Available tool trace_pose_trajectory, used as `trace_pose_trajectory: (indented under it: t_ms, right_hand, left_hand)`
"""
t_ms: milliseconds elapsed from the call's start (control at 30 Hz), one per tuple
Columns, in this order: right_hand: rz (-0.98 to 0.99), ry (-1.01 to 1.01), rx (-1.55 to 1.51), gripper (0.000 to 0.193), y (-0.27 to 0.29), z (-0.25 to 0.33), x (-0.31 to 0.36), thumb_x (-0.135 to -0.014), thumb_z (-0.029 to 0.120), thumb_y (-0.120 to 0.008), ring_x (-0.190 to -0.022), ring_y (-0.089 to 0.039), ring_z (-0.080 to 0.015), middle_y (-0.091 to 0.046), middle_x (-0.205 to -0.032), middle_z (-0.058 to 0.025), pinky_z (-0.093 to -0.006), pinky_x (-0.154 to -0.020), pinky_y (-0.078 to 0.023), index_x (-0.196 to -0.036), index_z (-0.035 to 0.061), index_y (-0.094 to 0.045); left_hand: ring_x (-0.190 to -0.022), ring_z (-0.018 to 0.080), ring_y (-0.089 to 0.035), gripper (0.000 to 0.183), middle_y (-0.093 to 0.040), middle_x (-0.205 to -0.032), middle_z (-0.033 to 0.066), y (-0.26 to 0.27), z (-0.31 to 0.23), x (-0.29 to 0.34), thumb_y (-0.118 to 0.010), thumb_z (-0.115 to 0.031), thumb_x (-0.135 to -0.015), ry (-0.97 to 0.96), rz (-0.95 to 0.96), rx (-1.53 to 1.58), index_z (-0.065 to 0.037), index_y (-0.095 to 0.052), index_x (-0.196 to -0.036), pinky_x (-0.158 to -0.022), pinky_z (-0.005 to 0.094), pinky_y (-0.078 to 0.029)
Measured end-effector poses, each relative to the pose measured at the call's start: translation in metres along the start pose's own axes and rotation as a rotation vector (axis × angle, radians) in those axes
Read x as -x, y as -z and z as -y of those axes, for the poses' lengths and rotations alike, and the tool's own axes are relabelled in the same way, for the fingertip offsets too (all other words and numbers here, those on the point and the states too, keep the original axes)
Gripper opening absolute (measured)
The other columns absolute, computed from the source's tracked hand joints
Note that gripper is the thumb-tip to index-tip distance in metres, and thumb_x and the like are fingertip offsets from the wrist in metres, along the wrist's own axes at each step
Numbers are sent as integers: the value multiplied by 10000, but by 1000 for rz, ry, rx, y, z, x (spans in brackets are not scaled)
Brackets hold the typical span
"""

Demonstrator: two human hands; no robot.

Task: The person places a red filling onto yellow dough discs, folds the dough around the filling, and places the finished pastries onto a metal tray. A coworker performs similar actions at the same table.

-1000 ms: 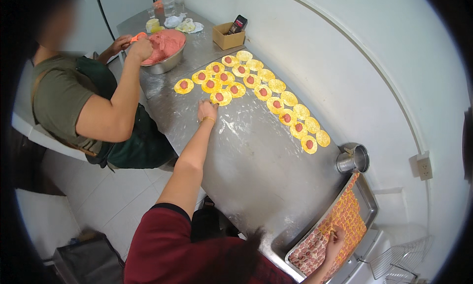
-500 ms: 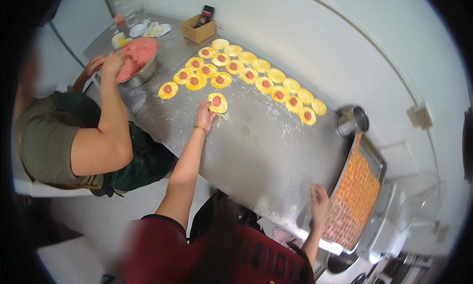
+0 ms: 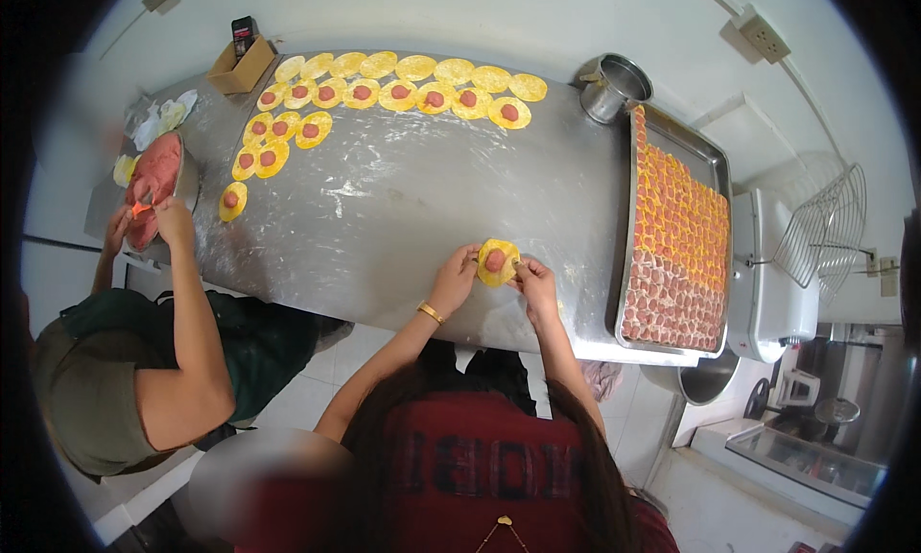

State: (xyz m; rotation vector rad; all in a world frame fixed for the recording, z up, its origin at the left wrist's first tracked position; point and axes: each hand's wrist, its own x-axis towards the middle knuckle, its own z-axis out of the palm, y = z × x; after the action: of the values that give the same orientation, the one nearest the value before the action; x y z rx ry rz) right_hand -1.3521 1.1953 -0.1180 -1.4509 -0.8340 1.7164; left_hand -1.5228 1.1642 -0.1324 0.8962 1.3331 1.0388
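Between my hands, over the front part of the steel table, is a round yellow dough wrapper (image 3: 498, 278) with a lump of pink filling (image 3: 495, 259) in its middle. My left hand (image 3: 455, 277) pinches the left edge of this wrapper. The opposite edge is gripped by the fingers of my right hand (image 3: 535, 286). It lies spread out, its filling uncovered. Farther back, more yellow wrappers (image 3: 415, 68) lie in rows. Those along the wall are bare, while the others carry pink lumps (image 3: 362, 93).
At the right, a large metal tray (image 3: 624, 265) holds close rows of small filled dumplings (image 3: 676, 251). A metal pot (image 3: 615, 88) stands behind it. On the left, a co-worker's hands (image 3: 173, 222) work at a bowl (image 3: 186, 184) of pink filling. A cardboard box (image 3: 242, 66) sits at the back left.
My left hand has brought the filled wrapper from the left part of the table toward me and rightward. My right hand has moved from beside the tray to its edge. The view has turned.
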Motion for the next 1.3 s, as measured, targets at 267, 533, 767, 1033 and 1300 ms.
trace_pose_trajectory:
  t_ms: [267, 533, 767, 1033, 1300]
  right_hand:
    - [-9, 330, 276, 282, 14, -13, 3, -831, -51, -558, -794, -645, -151, -663, -978, -86, -255, -689, -519, -1097, 0, -638]
    - [-55, 280, 260, 199, 19, -2, 10, -814, -49, -599, -777, -639, -137, -657, -1004, -92, -249, -696, -506, -998, -7, -660]
    - [71, 189, -200, 191, 22, 12, 29, -811, -81, -590, -878, -627, -123, -664, -884, -49, -251, -823, -490, -987, -24, -636]
    - [-37, 310, 414, 257, 44, 3, 11, -767, -46, -657, -792, -627, -124, -667, -920, -74, -240, -721, -506, -1017, 12, -661]
    - [-4, 517, 594, 298, 46, 9, 28, -692, -44, -712, -775, -654, -189, -658, -877, -104, -303, -709, -533, -976, 42, -681]
  left_hand:
    - [-971, 148, -606, 338, -632, -1084, 94, -15, 4, -7, -533, 6, -878, -76, 55, -140, 8, -556, -1215, -846, 262, -505]
    - [-826, 123, -634, 187, -664, -909, 52, -31, -8, -2, -670, -6, -789, -99, -110, -208, 9, -631, -971, -768, 242, -511]
    - [-869, 100, -585, 136, -598, -994, 38, -38, -11, 2, -621, -8, -851, -16, -4, 248, -19, -549, -966, -764, 244, -517]
    - [-894, 121, -621, 201, -607, -1009, 47, -36, -12, 9, -632, 27, -824, -5, 95, 294, -8, -570, -1011, -764, 248, -531]
    - [-812, 194, -667, 200, -657, -986, 88, -46, 8, 7, -727, 8, -714, -400, 20, -309, -7, -612, -877, -717, 285, -549]
